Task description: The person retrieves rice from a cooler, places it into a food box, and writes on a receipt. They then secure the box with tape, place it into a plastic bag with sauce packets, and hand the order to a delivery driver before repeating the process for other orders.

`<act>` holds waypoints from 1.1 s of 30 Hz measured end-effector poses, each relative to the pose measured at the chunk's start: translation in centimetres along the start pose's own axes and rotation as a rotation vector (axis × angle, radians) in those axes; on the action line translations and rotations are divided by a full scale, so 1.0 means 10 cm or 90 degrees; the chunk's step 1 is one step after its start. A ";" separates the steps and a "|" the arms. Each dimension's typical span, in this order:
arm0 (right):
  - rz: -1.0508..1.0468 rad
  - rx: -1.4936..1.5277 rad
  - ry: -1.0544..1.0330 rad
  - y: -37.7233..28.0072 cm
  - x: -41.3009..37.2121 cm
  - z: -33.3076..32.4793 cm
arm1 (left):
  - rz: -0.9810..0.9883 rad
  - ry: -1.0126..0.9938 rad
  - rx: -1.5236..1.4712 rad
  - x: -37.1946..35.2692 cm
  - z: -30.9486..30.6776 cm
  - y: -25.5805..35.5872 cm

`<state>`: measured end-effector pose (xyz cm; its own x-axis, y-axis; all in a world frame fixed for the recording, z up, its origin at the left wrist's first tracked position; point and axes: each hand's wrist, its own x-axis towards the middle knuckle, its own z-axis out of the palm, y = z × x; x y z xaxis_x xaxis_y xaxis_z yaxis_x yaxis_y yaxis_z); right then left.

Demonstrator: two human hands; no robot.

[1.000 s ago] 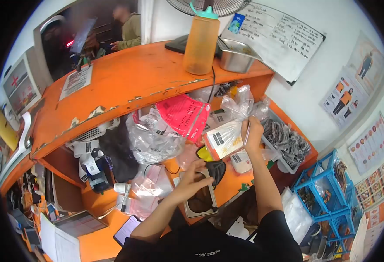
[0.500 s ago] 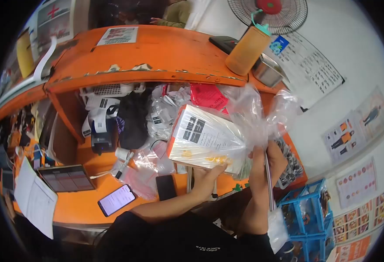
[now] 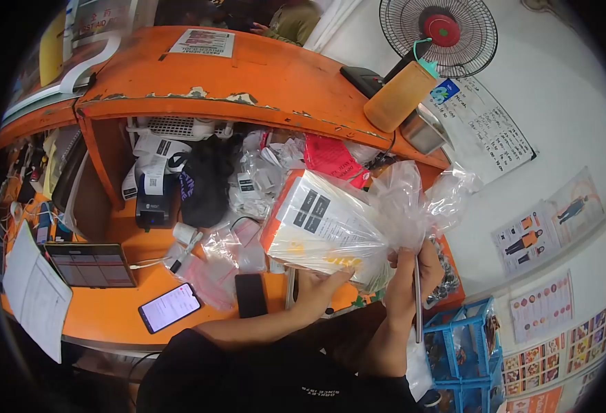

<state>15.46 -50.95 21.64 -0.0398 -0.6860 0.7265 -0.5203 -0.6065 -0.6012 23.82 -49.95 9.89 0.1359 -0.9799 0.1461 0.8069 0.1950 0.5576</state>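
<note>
A clear plastic bag [image 3: 379,237] is wrapped around an orange-and-white box with a printed label [image 3: 313,215], tilted above the counter. My left hand [image 3: 321,289] holds the box by its lower edge, thumb on the near side and the other fingers hidden behind it. My right hand [image 3: 410,275] is closed around the bag's gathered neck, whose loose end [image 3: 451,199] puffs out above the fist. Along that same hand runs a long thin straw-like stick [image 3: 419,303], pointing down; whether it sits between the fingers I cannot fully see.
On the orange counter lie a lit phone [image 3: 170,308], a dark phone [image 3: 251,296], a tablet [image 3: 91,265] and a label printer [image 3: 155,201]. Crumpled plastic bags [image 3: 251,189] fill the shelf. Above stand an orange squeeze bottle [image 3: 401,95] and a fan [image 3: 441,33]. Blue baskets [image 3: 458,341] sit lower right.
The view has shifted a little, so the surroundings sit slightly differently in frame. Both hands keep their hold on the bagged box and the bag's neck.
</note>
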 end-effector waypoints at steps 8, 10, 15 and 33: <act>-0.048 -0.022 0.035 0.20 0.03 0.03 | -0.062 -0.016 0.042 -0.02 -0.19 -0.12; -0.008 0.114 0.133 0.25 0.12 0.12 | 0.000 -0.111 -0.065 -0.03 -0.37 -0.27; 0.089 0.271 0.073 0.33 0.37 0.09 | -0.280 -0.355 -0.169 0.03 -0.72 0.89; -0.147 0.300 -0.115 -0.11 0.99 0.90 | 0.340 0.095 0.062 1.18 -0.18 2.28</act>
<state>23.35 -60.69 26.47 0.1978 -0.5472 0.8133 -0.0592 -0.8349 -0.5473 44.86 -57.18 22.89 0.5971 -0.7377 0.3151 0.5481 0.6620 0.5113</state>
